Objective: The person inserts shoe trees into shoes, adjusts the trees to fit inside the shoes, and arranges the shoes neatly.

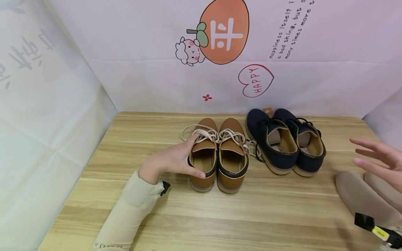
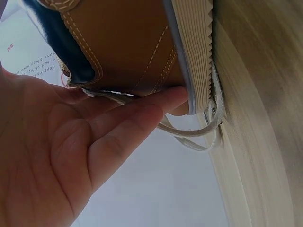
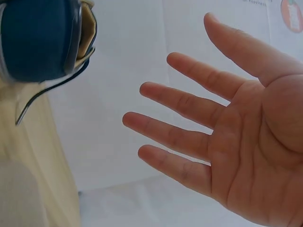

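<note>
Brown shoes (image 1: 231,149) sit near the bench's (image 1: 251,216) back edge. Head cam mostly hides it, but left-wrist cam shows the left hand (image 2: 61,146), fingers straight along one's side. Right hand (image 3: 241,127): fingers splayed midair.

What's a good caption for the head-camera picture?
Left hand touching a brown lace-up shoe near a navy pair.

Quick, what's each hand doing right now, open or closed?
Left hand: open, touching the left brown shoe.
Right hand: open, holding nothing.
</note>
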The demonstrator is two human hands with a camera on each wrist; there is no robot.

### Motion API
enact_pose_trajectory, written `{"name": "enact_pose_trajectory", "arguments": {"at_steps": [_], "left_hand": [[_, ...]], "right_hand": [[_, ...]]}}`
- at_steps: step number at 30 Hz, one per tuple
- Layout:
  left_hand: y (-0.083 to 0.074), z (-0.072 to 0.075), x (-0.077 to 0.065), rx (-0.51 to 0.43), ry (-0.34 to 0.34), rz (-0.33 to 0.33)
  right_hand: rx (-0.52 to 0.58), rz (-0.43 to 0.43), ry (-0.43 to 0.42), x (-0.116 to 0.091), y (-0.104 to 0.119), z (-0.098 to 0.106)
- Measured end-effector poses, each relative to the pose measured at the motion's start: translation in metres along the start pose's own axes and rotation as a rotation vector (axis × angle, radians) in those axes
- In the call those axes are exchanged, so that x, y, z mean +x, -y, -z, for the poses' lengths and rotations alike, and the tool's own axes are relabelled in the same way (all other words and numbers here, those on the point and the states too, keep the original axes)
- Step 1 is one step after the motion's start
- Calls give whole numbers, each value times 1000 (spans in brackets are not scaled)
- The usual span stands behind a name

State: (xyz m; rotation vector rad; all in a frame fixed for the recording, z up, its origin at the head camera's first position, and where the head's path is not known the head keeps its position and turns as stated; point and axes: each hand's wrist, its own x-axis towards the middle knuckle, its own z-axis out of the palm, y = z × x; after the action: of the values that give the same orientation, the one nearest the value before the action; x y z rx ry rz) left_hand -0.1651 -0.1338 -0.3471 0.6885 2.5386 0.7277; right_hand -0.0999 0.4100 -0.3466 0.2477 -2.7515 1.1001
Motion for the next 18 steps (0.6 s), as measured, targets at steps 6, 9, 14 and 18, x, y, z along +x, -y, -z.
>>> {"name": "enact_pose_trajectory", "arguments": {"at_steps": [6,9,14,18], "left_hand": [[0,0,-1,2,0,3],[0,0,-1,-9,-1,5],[0,0,-1,-13,-4,4],[0,0,-1,-13,-7,-3]], "right_hand": [[-44,-89,40,-8,-25,4],[-60,-130,67,-13,-41,5],[-90,-186,88,-19,-81,8],[-115,-232,84,-25,-107,8]]}}
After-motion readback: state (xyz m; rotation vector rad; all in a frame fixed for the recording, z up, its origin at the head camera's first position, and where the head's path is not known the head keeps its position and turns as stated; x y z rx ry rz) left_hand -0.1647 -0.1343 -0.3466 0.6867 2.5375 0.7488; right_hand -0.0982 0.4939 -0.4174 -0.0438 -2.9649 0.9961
